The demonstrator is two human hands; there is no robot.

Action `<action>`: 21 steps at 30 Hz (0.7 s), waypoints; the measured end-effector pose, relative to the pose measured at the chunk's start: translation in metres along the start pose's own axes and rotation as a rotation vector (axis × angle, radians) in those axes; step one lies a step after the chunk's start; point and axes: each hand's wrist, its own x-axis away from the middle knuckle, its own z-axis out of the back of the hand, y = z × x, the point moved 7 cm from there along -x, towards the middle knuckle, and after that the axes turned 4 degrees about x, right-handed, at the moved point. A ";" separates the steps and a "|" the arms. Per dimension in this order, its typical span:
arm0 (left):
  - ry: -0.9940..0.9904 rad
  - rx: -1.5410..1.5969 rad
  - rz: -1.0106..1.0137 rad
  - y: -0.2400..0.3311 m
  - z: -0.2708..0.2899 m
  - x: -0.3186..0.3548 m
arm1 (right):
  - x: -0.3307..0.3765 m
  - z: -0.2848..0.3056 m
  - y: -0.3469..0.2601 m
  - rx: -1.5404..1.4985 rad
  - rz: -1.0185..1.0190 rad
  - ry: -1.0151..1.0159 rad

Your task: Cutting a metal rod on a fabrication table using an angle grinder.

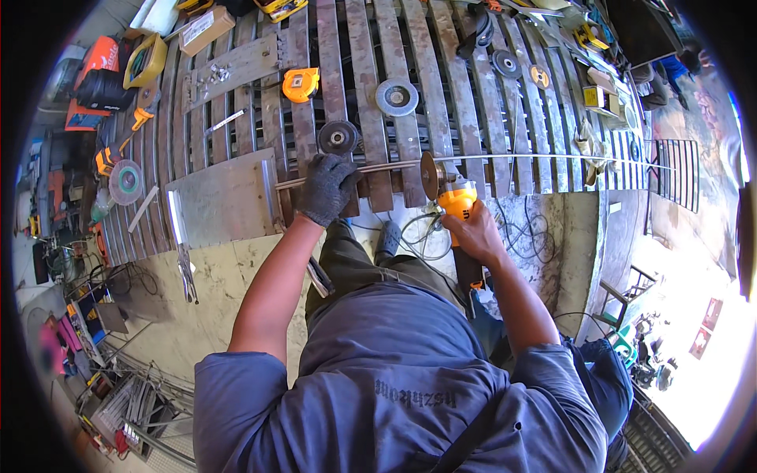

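Note:
My left hand [327,189], in a dark grey glove, closes over a long thin metal rod [536,157] near the slatted bench's front edge. The rod runs rightward across the slats, and a second one seems to lie alongside it near the hand. My bare right hand [475,231] grips a yellow and black angle grinder [458,195]. Its disc [430,175] stands upright at the rod; whether it touches is hard to tell. Just beyond my left hand lies a dark grinding disc [338,137].
A metal plate [225,201] rests on the slatted bench [430,71], left of my left hand. Farther back are a yellow tape measure [300,84], a grey flap disc [397,98] and a cardboard box [206,30]. Locking pliers [187,276] hang off the front edge. Cables [524,232] trail below.

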 end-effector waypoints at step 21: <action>0.011 0.025 0.014 -0.008 -0.005 0.004 | -0.007 -0.008 -0.017 0.049 0.003 0.070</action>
